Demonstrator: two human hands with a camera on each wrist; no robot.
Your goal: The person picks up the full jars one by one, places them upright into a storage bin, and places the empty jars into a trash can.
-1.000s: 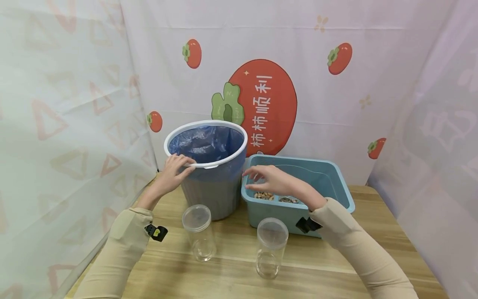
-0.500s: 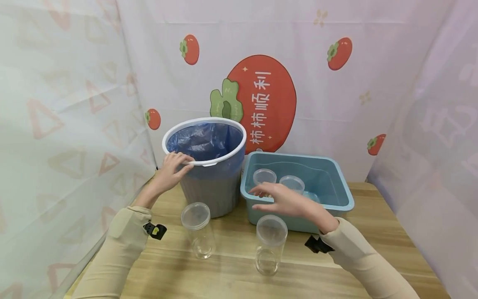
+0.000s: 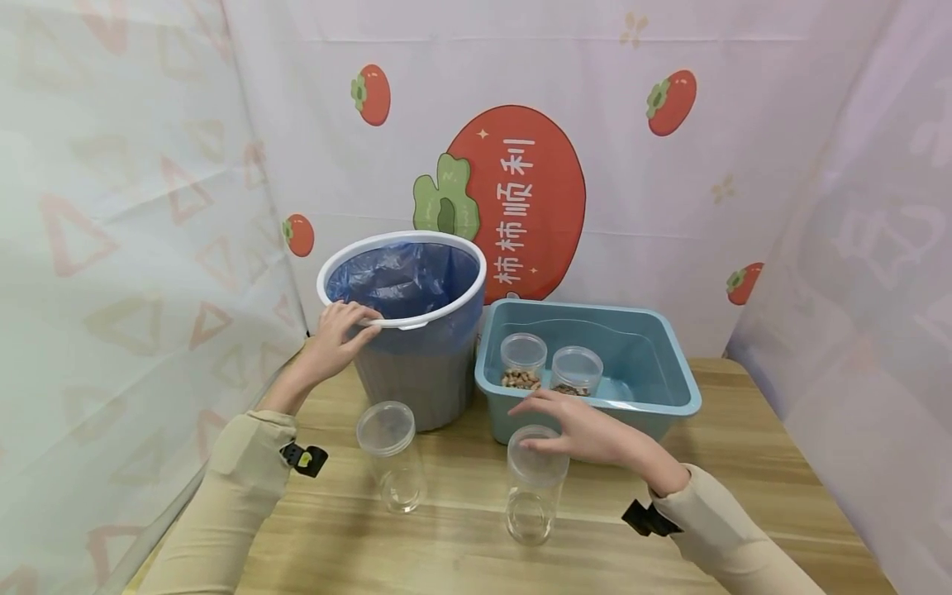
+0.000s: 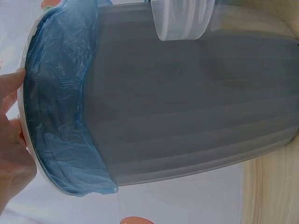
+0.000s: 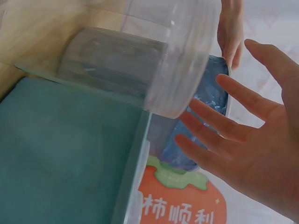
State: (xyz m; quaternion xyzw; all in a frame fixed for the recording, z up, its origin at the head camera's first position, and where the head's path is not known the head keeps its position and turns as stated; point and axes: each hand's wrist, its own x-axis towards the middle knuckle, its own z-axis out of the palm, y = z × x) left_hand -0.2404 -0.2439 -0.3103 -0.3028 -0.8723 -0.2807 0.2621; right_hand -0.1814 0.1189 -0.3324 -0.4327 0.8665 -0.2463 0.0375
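My left hand (image 3: 332, 340) grips the white rim of a grey trash can (image 3: 416, 380) lined with a blue bag (image 4: 56, 102). Fingertips lie over the rim, with the thumb beside them. Spread fingers of my right hand (image 3: 591, 428) hover at the lid of a tall clear jar (image 3: 531, 508), holding nothing. In the right wrist view that jar's lid (image 5: 180, 60) is just beyond the fingertips. Another tall lidded jar (image 3: 390, 434) stands left of it, in front of the can. Both tall jars look empty.
A teal plastic basin (image 3: 684, 376) stands right of the can. Inside are two short lidded jars, one with tan nuts (image 3: 521, 379), one with darker bits (image 3: 573, 388). Everything stands on a wooden table (image 3: 446, 554), before a white persimmon-print curtain (image 3: 640, 198).
My right hand has come back from over the basin, down and right, to the lid of the right tall jar, uncovering the short jars. My left hand stays on the rim.
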